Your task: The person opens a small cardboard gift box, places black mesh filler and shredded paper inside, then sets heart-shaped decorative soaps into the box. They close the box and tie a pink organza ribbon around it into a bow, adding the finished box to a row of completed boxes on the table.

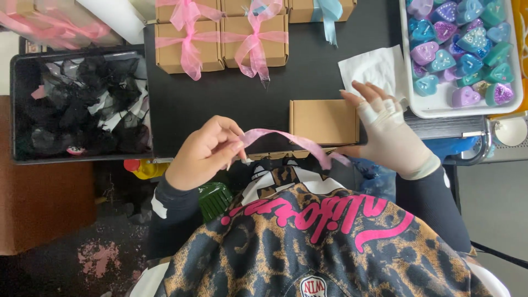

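My left hand (206, 151) pinches one end of a pink ribbon (289, 140) near the table's front edge. The ribbon arcs to the right under a small plain brown cardboard box (323, 120). My right hand (388, 132), in a pale glove with taped fingers, rests against the box's right side with fingers spread; its thumb side holds the ribbon's other end near the box's lower right corner.
Several brown boxes tied with pink bows (220, 38) stand at the back of the black table (220, 93). A white tray (429, 107) of heart-shaped pieces (462, 44) is at the right, a white tissue (374, 69) beside it. A black bin (16, 110) of dark items is left.
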